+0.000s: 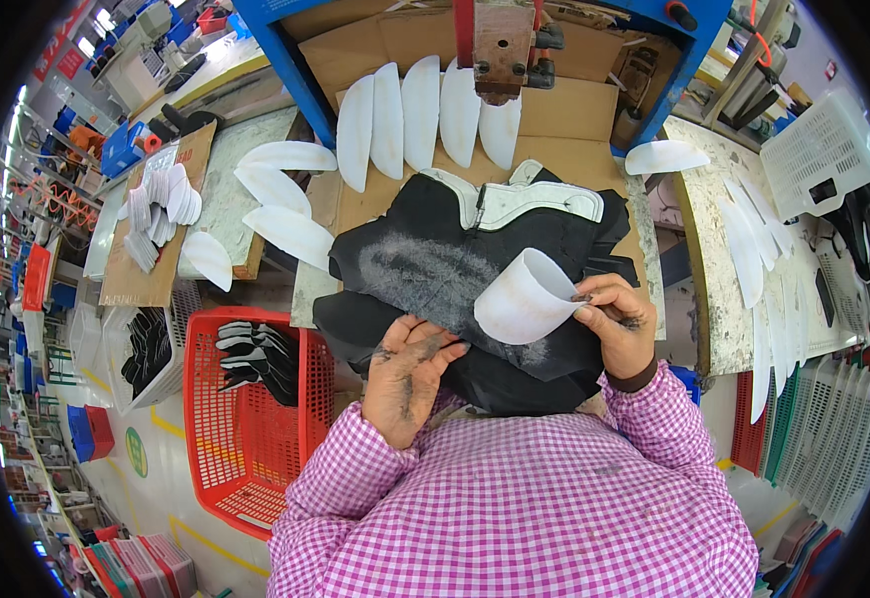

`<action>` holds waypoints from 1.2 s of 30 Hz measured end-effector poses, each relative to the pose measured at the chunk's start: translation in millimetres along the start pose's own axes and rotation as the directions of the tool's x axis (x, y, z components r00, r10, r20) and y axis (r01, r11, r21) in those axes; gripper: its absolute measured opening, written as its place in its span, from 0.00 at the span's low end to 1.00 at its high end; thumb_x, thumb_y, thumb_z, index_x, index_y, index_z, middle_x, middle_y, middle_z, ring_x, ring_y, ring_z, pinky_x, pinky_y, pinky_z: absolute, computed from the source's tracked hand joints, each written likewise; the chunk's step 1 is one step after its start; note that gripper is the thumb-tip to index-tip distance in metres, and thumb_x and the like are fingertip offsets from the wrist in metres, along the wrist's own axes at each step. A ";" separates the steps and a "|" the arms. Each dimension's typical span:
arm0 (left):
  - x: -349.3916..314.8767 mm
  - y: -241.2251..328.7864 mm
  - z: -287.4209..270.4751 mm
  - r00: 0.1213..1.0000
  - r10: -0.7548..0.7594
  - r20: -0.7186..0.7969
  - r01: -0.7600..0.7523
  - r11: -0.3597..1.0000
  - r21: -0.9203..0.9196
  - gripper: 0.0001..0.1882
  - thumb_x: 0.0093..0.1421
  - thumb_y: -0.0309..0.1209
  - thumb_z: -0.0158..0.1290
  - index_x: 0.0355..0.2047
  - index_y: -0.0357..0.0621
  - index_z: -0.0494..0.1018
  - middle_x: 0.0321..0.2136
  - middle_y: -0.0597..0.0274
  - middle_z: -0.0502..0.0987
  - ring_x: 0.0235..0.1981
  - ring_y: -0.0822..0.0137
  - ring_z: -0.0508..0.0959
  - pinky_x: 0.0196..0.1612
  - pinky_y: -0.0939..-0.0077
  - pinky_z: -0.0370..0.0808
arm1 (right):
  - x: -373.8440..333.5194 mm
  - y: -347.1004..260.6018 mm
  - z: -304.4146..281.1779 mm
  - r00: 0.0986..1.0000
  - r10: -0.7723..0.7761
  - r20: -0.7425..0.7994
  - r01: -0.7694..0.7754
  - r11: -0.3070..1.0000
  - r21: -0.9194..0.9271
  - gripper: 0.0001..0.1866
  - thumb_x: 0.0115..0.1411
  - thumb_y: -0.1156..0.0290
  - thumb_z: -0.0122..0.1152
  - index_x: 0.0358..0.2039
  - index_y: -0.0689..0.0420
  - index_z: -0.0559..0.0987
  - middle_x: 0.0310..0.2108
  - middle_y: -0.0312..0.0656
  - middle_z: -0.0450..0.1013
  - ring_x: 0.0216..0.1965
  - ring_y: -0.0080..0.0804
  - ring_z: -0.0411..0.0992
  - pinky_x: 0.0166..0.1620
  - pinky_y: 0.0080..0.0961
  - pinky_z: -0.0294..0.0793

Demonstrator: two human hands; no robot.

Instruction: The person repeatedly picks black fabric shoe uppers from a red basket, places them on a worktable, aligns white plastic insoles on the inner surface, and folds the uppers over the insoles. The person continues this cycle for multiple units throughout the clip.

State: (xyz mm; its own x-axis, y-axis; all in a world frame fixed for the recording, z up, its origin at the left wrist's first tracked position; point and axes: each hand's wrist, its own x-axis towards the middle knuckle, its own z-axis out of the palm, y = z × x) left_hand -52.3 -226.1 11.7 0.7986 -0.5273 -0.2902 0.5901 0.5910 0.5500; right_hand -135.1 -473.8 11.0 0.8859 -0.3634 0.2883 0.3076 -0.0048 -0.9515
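Note:
My right hand [621,324] pinches the edge of a thin white sheet piece [524,304], which is bent into an open curl above the black pieces. My left hand [407,374] rests at the near edge of a pile of black fabric-like pieces [395,224], with its fingers slightly apart on the material. Both hands have dark smudges. A grey, powdery patch [420,274] covers part of the top black piece. At the far side of the pile lie stitched white-and-black pieces [544,202].
Beyond the pile stands a blue-framed machine with a metal head [501,60]. Several white half-oval pieces [388,120] line its cardboard-covered bed. More white pieces [744,249] lie on the right table. A red basket [245,439] with black-and-white pieces stands at my left.

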 end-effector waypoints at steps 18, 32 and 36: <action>23.6 -30.7 -5.7 0.942 0.322 0.098 -0.330 0.827 0.455 0.21 0.52 0.08 0.47 0.40 0.39 0.52 0.30 0.64 0.60 0.32 0.75 0.70 0.37 0.77 0.77 | 78.5 -116.8 33.0 0.488 -0.124 0.864 0.859 0.247 -0.449 0.06 0.46 0.78 0.63 0.28 0.61 0.79 0.48 0.49 0.71 0.49 0.47 0.71 0.46 0.38 0.70; 26.1 -32.7 -10.1 0.931 0.333 0.150 -0.364 0.812 0.457 0.21 0.54 0.09 0.46 0.42 0.38 0.52 0.31 0.63 0.62 0.32 0.77 0.69 0.37 0.84 0.73 | 78.8 -112.9 85.9 0.292 0.046 0.955 0.955 0.035 -0.293 0.08 0.42 0.73 0.62 0.22 0.65 0.79 0.50 0.48 0.68 0.50 0.38 0.68 0.45 0.28 0.68; 26.0 -32.4 -10.0 0.930 0.335 0.150 -0.366 0.806 0.466 0.20 0.54 0.09 0.46 0.42 0.37 0.52 0.30 0.63 0.62 0.32 0.78 0.69 0.36 0.85 0.73 | 78.1 -112.2 89.4 0.305 0.051 0.951 0.951 0.040 -0.308 0.08 0.42 0.73 0.63 0.23 0.64 0.79 0.50 0.48 0.68 0.49 0.36 0.68 0.45 0.26 0.67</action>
State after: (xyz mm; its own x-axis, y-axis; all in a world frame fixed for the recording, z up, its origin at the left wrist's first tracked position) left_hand -49.5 -252.8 -21.4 0.9227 -0.3842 0.0321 0.1282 0.3844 0.9142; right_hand -69.4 -418.4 149.8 0.6164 0.7746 0.1414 0.7479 -0.6322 0.2026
